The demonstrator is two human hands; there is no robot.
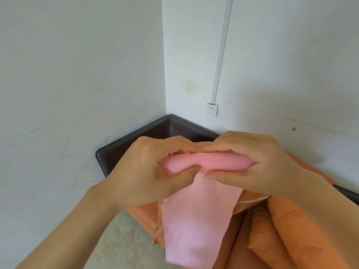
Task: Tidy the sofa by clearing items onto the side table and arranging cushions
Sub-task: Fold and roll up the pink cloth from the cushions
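Both hands hold a pink cloth [196,226] up in front of me. My left hand [147,171] grips its folded top edge on the left, and my right hand [258,162] pinches the same fold on the right. The rest of the cloth hangs down loosely. Behind and below it lies the orange sofa [242,249], with an orange cushion [291,235] at the lower right. Another orange cushion [318,173] shows behind my right wrist.
A dark grey padded armrest or side piece [136,140] fills the room corner behind the hands. White walls meet there, with a socket [211,109] and a cable duct [223,49] on the right wall. Tiled floor [120,241] shows at the lower left.
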